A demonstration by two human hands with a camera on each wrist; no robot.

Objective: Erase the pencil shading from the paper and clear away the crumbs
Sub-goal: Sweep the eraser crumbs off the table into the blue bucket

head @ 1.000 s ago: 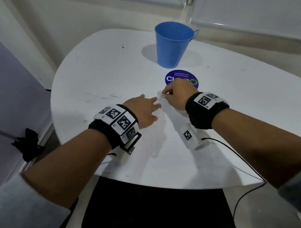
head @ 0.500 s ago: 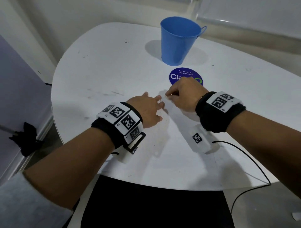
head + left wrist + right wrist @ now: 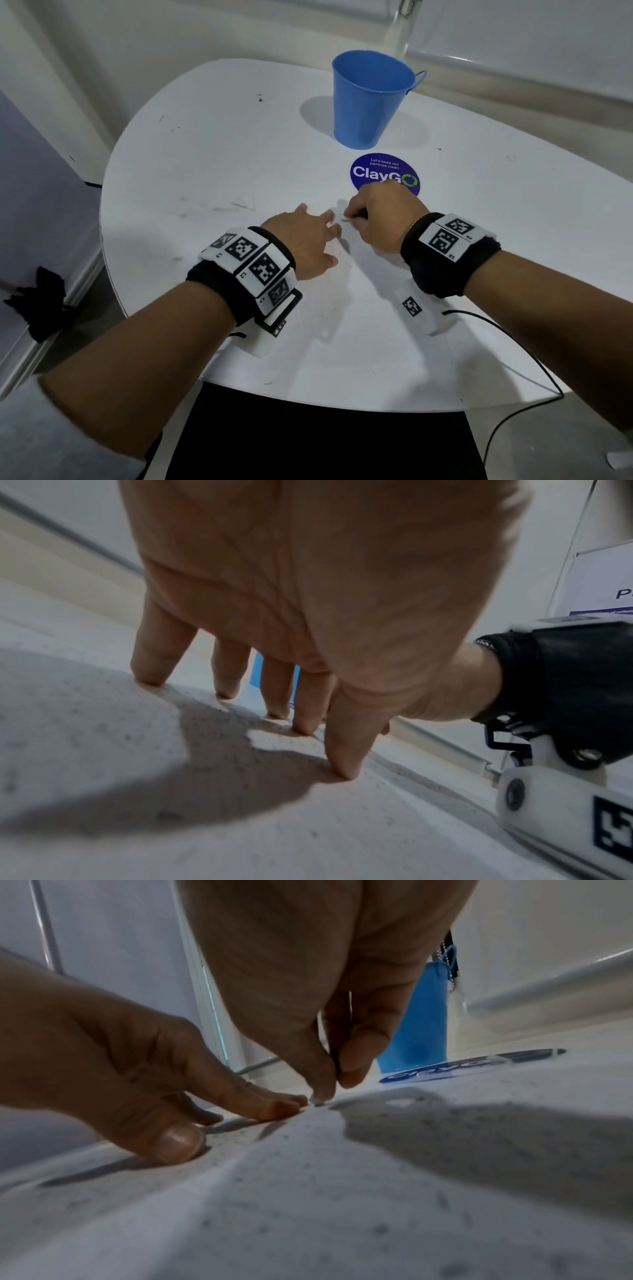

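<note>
A white sheet of paper (image 3: 342, 325) lies on the white table, hard to tell from it. My left hand (image 3: 308, 240) presses on the paper with spread, straight fingertips (image 3: 304, 729). My right hand (image 3: 380, 216) pinches a small eraser (image 3: 318, 1102) between thumb and forefinger. The eraser's tip touches the paper just beside my left fingertips. Dark eraser crumbs (image 3: 240, 1139) speckle the sheet around and below both hands. Any pencil shading under the hands is hidden.
A blue metal bucket (image 3: 370, 102) stands at the back of the table (image 3: 205, 154), beyond a round blue ClayGo sticker (image 3: 380, 169) just past my right hand. A black cable (image 3: 513, 342) runs off the right front edge. Walls are close behind.
My right hand with the eraser has drawn slightly back toward me, off the sticker's lower edge. The left hand stays pressed in the same spot.
</note>
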